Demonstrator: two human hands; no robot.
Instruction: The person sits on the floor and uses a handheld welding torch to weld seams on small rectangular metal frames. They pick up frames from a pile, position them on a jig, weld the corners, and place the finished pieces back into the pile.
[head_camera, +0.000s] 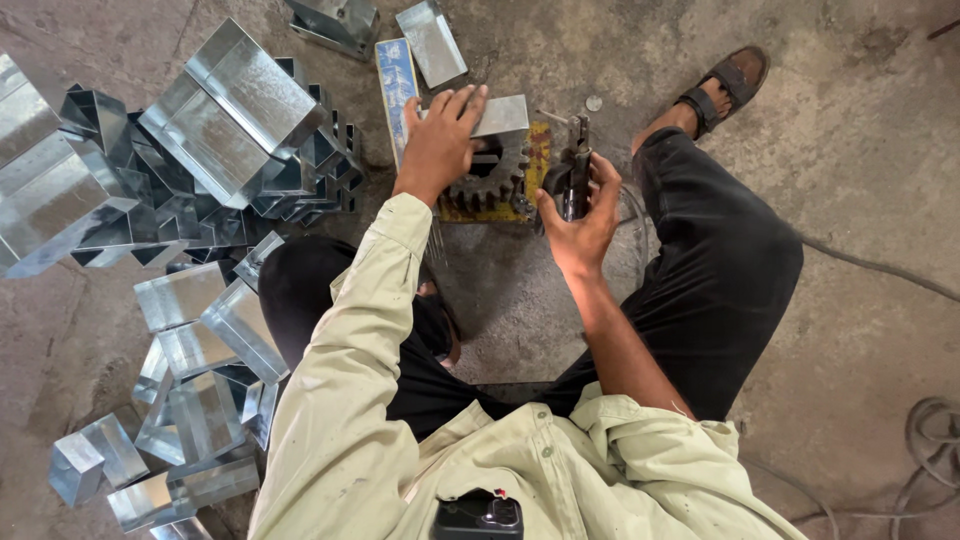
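My left hand (441, 139) presses flat on a folded sheet-metal piece (502, 115) that rests on a dark toothed gear (492, 178), which sits on a yellow plate (539, 150) on the floor. My right hand (582, 222) grips a dark metal hand tool (573, 170) upright, just right of the gear. I sit on the concrete floor with my legs folded around this spot.
A big heap of shiny folded sheet-metal boxes (215, 120) lies at the left, with more boxes (195, 380) near my left knee. Two flat metal strips (430, 42) lie beyond the gear. My sandalled foot (725, 85) is at upper right, cables (935, 440) at lower right.
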